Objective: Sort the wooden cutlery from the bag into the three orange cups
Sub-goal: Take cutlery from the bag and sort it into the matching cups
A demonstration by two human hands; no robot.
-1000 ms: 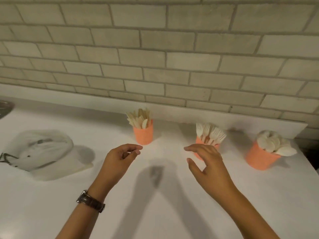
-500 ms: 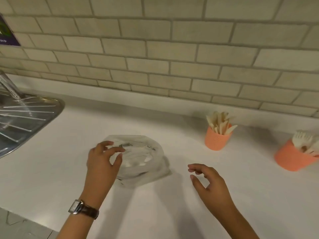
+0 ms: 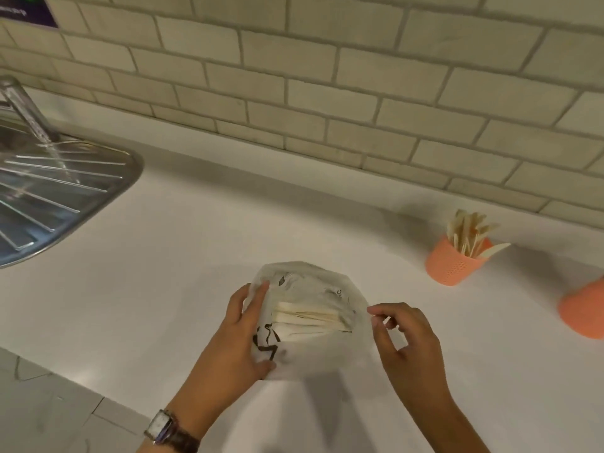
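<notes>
Black marks on the bag (image 3: pixel 313 289), perhaps lettering, none legible.

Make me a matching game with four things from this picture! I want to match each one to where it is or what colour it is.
Things:
1 bag
2 watch
3 sink
4 cup with cutlery

Clues:
A orange
B steel, far left
C worn on the wrist
D gripped by the left hand

Pairs: 1-D, 2-C, 3-B, 4-A.
</notes>
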